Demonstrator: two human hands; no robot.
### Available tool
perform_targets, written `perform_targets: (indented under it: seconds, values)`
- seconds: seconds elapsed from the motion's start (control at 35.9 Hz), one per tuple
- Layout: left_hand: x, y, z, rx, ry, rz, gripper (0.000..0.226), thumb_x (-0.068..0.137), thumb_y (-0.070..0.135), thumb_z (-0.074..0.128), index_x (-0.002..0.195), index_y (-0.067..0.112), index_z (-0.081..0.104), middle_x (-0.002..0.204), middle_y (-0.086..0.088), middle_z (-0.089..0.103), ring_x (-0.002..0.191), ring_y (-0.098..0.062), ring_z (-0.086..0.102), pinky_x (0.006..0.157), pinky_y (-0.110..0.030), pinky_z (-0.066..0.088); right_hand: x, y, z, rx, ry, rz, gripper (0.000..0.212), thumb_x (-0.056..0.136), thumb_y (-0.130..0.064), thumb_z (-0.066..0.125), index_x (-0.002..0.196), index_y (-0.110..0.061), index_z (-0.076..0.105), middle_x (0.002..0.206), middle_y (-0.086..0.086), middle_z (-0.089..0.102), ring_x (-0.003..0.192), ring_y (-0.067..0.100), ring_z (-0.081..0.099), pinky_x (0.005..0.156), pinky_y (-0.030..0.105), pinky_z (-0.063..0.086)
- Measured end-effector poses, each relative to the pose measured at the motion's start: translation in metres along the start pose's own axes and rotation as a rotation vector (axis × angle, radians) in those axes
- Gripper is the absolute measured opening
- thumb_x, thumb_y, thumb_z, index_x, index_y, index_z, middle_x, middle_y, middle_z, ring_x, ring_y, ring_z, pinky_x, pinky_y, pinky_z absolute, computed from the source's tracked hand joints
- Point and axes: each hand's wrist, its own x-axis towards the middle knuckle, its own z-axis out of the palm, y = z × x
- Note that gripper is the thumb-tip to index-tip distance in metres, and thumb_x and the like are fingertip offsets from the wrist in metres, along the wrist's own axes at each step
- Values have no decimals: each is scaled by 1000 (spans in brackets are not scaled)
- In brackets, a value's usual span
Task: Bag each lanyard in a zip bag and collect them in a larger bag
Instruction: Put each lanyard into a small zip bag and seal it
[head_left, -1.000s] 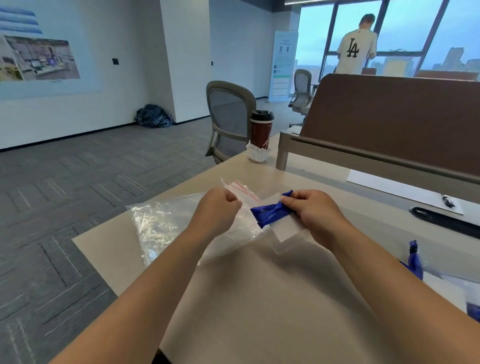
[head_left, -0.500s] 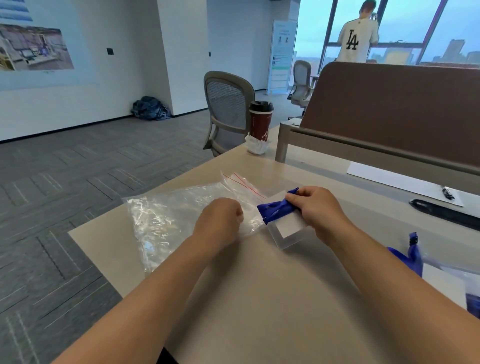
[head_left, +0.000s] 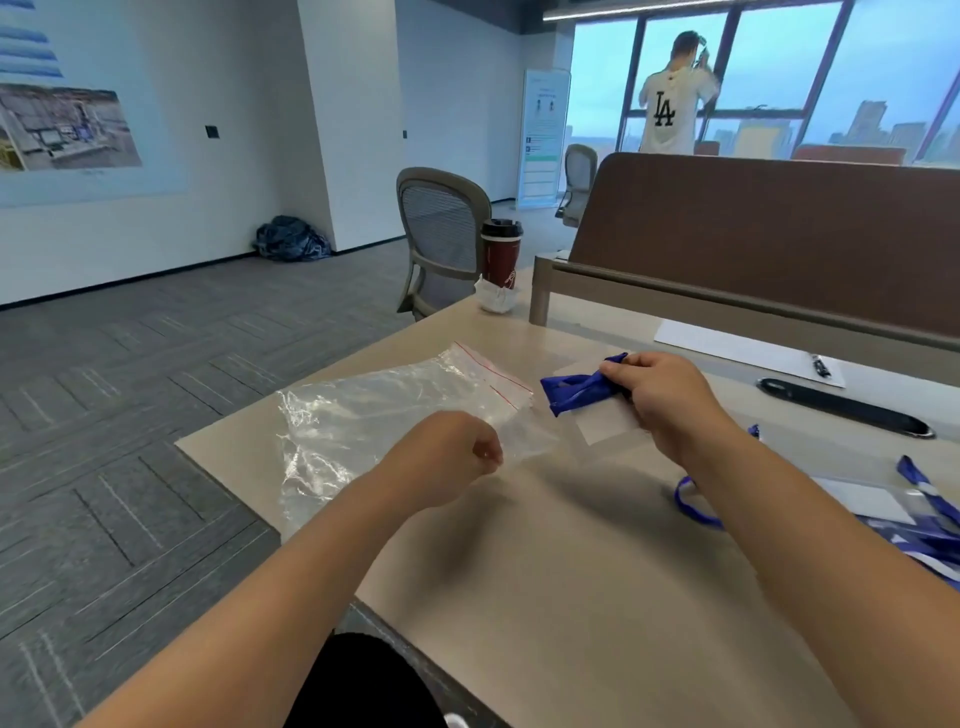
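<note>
A large clear zip bag (head_left: 374, 415) with a red seal line lies crumpled on the beige table (head_left: 545, 571) at its left corner. My left hand (head_left: 457, 452) is closed on the bag's near right edge. My right hand (head_left: 660, 400) holds a bundled blue lanyard (head_left: 576, 387) with its clear badge holder (head_left: 605, 426), just right of the bag's mouth. Whether a small zip bag wraps the bundle is unclear. More blue lanyards (head_left: 924, 530) lie at the right edge.
A red coffee cup (head_left: 501, 254) and a crumpled tissue (head_left: 496, 299) stand at the table's far end. A brown divider (head_left: 769, 244), a paper sheet with a pen (head_left: 748, 353) and a black cable slot (head_left: 841, 405) lie behind. A person stands at the window.
My right hand with the blue lanyard has moved right, away from the bag's mouth. My left hand slid down the bag's edge toward me. The camera tilted up.
</note>
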Motion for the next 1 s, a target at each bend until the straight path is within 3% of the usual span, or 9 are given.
perform_targets:
  seconds: [0.17, 0.22, 0.31, 0.45, 0.56, 0.7, 0.86, 1.0]
  values:
    - [-24, 6, 15, 47, -127, 62, 15, 89, 25, 67, 101, 27, 75, 104, 13, 67, 91, -4, 57, 86, -24, 50, -27, 6, -14, -78, 30, -5, 12, 92, -27, 68, 92, -14, 69, 93, 11, 70, 89, 27, 67, 83, 42, 58]
    - [-29, 8, 17, 35, -166, 55, 15, 86, 35, 70, 98, 28, 75, 98, 16, 68, 90, -7, 60, 83, -27, 51, -33, 10, -19, -109, 42, -19, 15, 92, -27, 67, 94, -12, 70, 92, 11, 70, 86, 28, 67, 79, 40, 56]
    - [-33, 16, 16, -29, -180, 6, 37, 87, 53, 66, 83, 17, 73, 79, 4, 70, 73, -16, 62, 72, -33, 50, -38, 17, -25, -134, 50, -22, 17, 91, -27, 67, 98, -11, 70, 92, 12, 70, 85, 29, 67, 73, 36, 54]
    - [-22, 34, 18, -160, 27, -95, 30, 95, 36, 63, 76, 13, 70, 77, -5, 70, 74, -21, 66, 74, -34, 53, -39, 28, -30, -158, 73, -19, 15, 91, -27, 66, 92, -12, 70, 90, 10, 70, 83, 29, 67, 73, 37, 54]
    - [-2, 49, 23, -147, 84, -195, 41, 93, 41, 62, 78, 4, 69, 77, -14, 72, 71, -28, 70, 74, -39, 56, -34, 33, -28, -170, 86, -16, 13, 92, -27, 65, 92, -15, 69, 91, 8, 70, 84, 28, 66, 72, 37, 52]
    - [20, 61, 28, -92, 57, -302, 37, 88, 45, 65, 67, 15, 60, 57, -1, 66, 46, -15, 62, 65, -28, 55, -23, 34, -23, -143, 89, -9, 18, 94, -27, 63, 103, -13, 68, 93, 6, 68, 87, 26, 64, 67, 31, 48]
    - [32, 58, 34, -104, 23, -360, 39, 87, 37, 67, 58, 11, 62, 36, 4, 55, 36, -14, 54, 66, -27, 54, -12, 33, -16, -160, 97, -37, 12, 95, -28, 60, 96, -17, 64, 83, -2, 62, 82, 20, 60, 74, 36, 49]
    - [38, 53, 38, -236, -16, -353, 28, 89, 13, 64, 64, 3, 71, 51, -4, 67, 41, -15, 58, 65, -30, 58, -7, 37, -9, -182, 95, -31, 17, 95, -28, 60, 96, -13, 67, 82, 1, 63, 74, 14, 56, 68, 30, 43]
